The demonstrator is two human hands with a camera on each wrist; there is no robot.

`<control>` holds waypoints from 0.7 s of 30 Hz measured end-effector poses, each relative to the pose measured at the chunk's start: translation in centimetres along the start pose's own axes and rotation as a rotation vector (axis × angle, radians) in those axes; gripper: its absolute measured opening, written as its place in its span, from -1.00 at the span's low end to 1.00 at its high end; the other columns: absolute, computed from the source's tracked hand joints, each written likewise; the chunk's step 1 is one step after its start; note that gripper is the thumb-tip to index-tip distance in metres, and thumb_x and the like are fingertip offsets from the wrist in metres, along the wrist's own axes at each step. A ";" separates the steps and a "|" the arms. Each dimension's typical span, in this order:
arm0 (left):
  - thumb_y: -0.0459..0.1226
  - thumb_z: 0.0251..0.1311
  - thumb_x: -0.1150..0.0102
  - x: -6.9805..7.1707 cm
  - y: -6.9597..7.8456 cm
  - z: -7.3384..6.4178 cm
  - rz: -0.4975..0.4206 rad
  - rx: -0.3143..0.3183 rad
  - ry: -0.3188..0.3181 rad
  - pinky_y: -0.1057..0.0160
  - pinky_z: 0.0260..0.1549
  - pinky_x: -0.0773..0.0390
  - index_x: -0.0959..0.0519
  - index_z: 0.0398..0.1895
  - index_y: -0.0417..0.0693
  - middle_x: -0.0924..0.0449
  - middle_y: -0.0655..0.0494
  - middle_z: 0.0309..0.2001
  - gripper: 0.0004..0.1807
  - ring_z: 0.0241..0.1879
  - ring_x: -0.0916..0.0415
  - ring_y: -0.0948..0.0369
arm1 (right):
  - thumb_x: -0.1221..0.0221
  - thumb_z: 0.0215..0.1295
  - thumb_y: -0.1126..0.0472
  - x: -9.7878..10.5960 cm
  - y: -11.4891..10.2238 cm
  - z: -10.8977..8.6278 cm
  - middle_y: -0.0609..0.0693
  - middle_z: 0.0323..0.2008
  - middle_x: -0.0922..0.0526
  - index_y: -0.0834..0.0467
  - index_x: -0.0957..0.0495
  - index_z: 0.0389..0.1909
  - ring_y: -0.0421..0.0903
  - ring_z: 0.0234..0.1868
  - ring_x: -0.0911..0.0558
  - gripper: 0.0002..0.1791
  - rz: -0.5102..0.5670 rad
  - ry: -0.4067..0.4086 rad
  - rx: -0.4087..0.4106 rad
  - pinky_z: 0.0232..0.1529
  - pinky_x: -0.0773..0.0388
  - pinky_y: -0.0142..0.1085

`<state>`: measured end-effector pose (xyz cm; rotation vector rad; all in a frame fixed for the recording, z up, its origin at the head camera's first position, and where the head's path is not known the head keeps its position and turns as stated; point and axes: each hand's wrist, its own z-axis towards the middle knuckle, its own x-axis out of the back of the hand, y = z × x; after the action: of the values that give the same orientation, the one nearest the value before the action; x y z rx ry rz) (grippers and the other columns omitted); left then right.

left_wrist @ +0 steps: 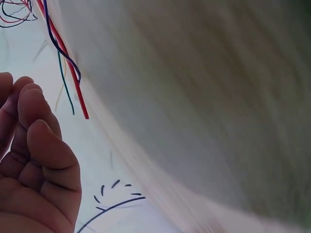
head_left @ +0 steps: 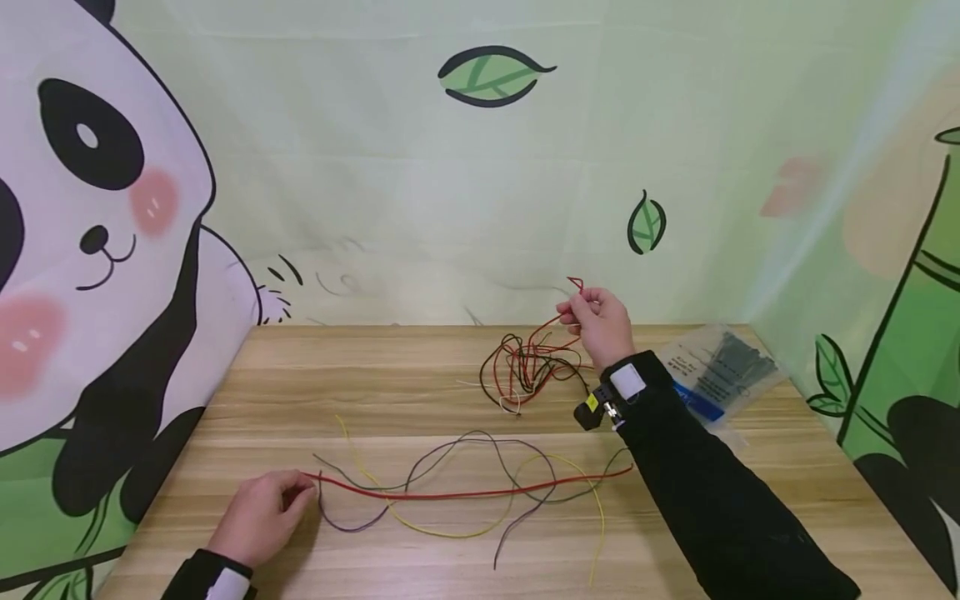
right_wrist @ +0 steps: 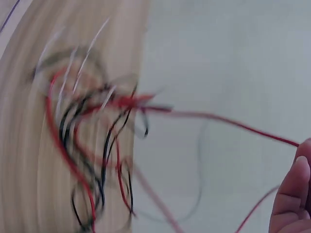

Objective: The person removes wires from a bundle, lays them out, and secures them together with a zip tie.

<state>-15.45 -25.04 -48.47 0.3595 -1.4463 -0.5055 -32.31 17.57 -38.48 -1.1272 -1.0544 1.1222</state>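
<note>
- Wire tangle [head_left: 530, 387], red and black with a few white strands [right_wrist: 91, 54], sits toward the back of the counter [head_left: 360, 358], right of centre.
- Right hand [head_left: 600, 327] is above it, thumb and fingers closed in a pinch on a raised red strand [right_wrist: 250, 129] that runs up from the bundle; a bent end sticks out above the fingertips.
- Weight should be slight. The strands look thin, springy and smooth-coated, so they would bend readily, keep their curls and could slip in a loose pinch; a hard pull might tighten the snarl.
- Best hold, I judge, is a fingertip pinch near a free end, with the bundle steadied at its middle.
- Right arm reaches forward from the lower right, in a black sleeve, the hand turned thumb-side toward the head camera.
- Left hand [head_left: 262, 512] is low at front left, fingers loosely bent with little gap; no wire shows between them, and whether they touch the red wire [head_left: 465, 496] just beside them I cannot tell.
- Yellow wire [head_left: 442, 534], purple wire [head_left: 351, 531] and green wire [left_wrist: 66, 87] cross that red one.
</note>
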 end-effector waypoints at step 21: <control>-0.35 0.17 -0.28 -1.0 8.4 1.8 -0.073 -0.237 0.015 0.37 -0.50 -0.40 -0.63 -0.39 0.06 -0.45 0.36 -0.53 -0.92 -0.55 -0.34 0.41 | 0.11 0.50 0.22 2.0 -0.7 -1.2 0.01 -0.25 -0.58 0.17 -0.28 -0.15 -0.17 -0.26 -0.65 -0.91 0.908 0.183 -0.415 -0.21 -0.54 -0.50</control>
<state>-16.35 -17.26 -44.73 0.2269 -1.3451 -0.7245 -30.81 19.38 -37.86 -2.1180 -0.6271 1.4746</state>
